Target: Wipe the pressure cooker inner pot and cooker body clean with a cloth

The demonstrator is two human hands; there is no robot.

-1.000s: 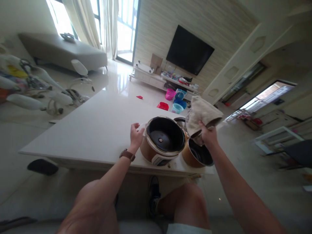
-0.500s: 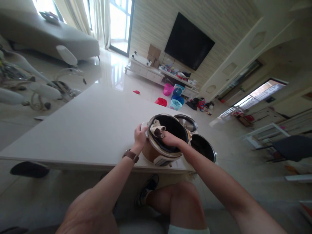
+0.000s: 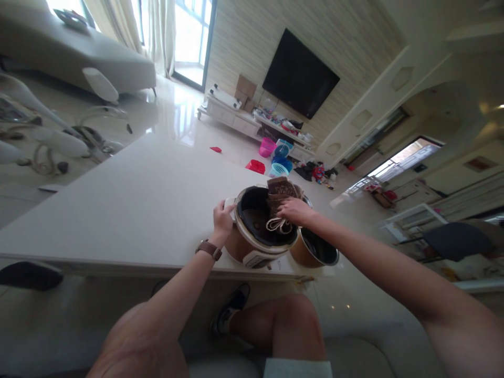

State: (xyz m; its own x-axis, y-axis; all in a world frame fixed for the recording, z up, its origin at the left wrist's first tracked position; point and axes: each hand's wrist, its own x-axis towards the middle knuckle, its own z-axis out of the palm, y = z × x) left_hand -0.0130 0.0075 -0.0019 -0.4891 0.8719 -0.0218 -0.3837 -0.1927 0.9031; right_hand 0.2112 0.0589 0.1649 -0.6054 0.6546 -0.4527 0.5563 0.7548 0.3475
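Observation:
A brown and white rice cooker [image 3: 238, 245] stands without a lid near the table's front edge, its dark inside showing. My left hand [image 3: 222, 220] is closed on the white handle at the cooker's left side. Above the right part of the opening, my right hand [image 3: 295, 211] grips a patterned brown cloth [image 3: 280, 190] with pale edging. Part of the cloth hangs down into the opening. Just right of the cooker sits a brown inner pot [image 3: 305, 253] with a dark inside. A round lid behind the cooker is mostly hidden by the cloth and hand.
The white table [image 3: 129, 199] stretches away to the left. Beyond it on the floor are a red container [image 3: 255, 167], a light-blue basket [image 3: 279, 170] and a pink bin [image 3: 268, 147]. A dark chair [image 3: 452, 239] stands at the right.
My right hand has lifted the cloth from the cooker's inner left wall up to the right side of its opening, and the cloth has spread out. My left hand stays on the handle.

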